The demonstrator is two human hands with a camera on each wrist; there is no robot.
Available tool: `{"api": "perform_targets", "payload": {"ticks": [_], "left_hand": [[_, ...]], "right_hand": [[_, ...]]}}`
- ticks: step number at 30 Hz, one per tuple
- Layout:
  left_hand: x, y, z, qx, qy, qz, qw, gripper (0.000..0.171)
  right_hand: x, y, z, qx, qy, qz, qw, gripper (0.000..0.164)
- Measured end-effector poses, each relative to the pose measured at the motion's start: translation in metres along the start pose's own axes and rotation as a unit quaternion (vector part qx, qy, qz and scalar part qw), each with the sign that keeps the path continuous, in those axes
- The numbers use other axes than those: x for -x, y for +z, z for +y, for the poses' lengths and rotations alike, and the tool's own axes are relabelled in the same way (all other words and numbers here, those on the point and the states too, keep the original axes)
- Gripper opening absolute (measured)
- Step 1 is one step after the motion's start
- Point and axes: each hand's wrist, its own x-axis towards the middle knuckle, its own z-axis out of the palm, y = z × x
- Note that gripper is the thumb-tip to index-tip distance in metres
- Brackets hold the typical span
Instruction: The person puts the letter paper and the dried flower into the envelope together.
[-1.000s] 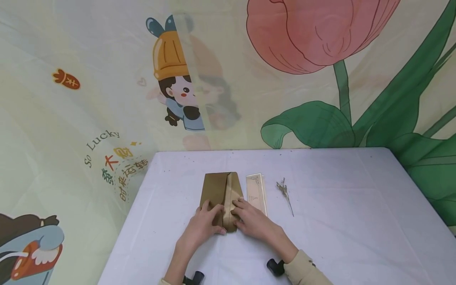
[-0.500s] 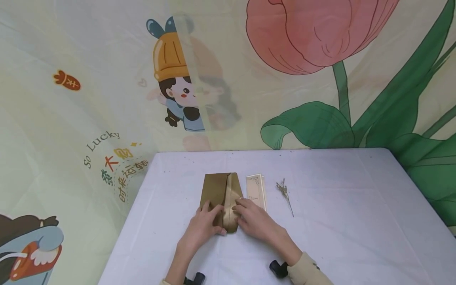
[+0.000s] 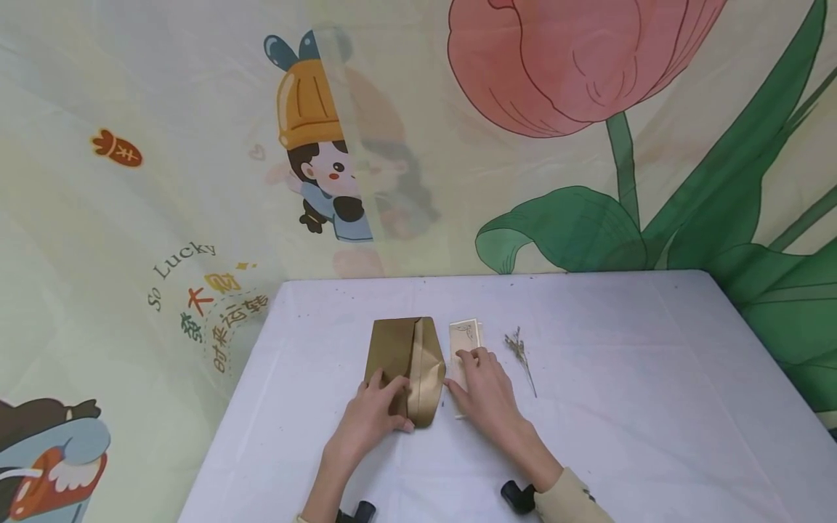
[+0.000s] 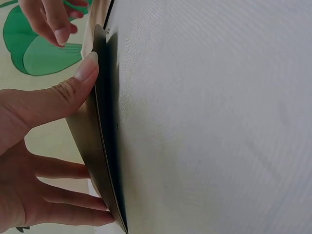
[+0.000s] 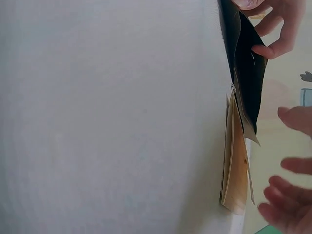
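Observation:
A gold envelope (image 3: 392,345) lies on the table, its flap raised along the right side. My left hand (image 3: 373,410) rests on its near part, fingers spread. In the left wrist view the thumb (image 4: 66,97) touches the envelope's edge while the other fingers lie along its face. The envelope's dark opening (image 5: 249,73) shows in the right wrist view. Just right of it, my right hand (image 3: 489,392) is over a beige printed card (image 3: 465,334), partly covering it. That card looks folded or stacked (image 5: 235,165) from the right wrist, with the right fingers (image 5: 287,195) apart from it.
A small sprig of dried flowers (image 3: 519,352) lies right of the card. White cloth covers the table (image 3: 641,378), which backs onto a printed curtain (image 3: 418,145) with a large pink tulip. Black wrist cameras (image 3: 519,497) sit under both forearms.
My right hand has left the envelope's flap and moved right, over the card. The left hand stays on the envelope, which has hardly moved.

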Motion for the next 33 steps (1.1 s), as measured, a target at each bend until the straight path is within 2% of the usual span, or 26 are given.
{"api": "perform_targets", "payload": {"ticks": [3, 6, 16, 24, 33], "left_hand": [[-0.0001, -0.0002, -0.0001, 0.001, -0.001, 0.002, 1.0, 0.067], [0.0, -0.0002, -0.0001, 0.003, -0.003, 0.001, 1.0, 0.067], [0.0018, 0.0005, 0.0007, 0.007, -0.002, -0.001, 1.0, 0.067], [0.0019, 0.0008, 0.0013, 0.007, 0.001, 0.003, 1.0, 0.066], [0.0007, 0.0013, 0.0002, 0.006, 0.005, 0.005, 1.0, 0.066]], "right_hand": [[0.0005, 0.0011, 0.0016, 0.011, 0.043, 0.009, 0.999, 0.062], [0.0009, 0.0004, 0.0021, 0.025, 0.081, -0.001, 0.996, 0.067], [0.0009, 0.0012, 0.001, 0.051, 0.141, -0.05, 0.987, 0.071], [-0.0031, 0.0053, 0.0007, 0.06, 0.149, -0.062, 0.985, 0.077], [-0.0049, 0.0054, -0.0008, 0.046, 0.169, -0.064, 0.982, 0.095]]}}
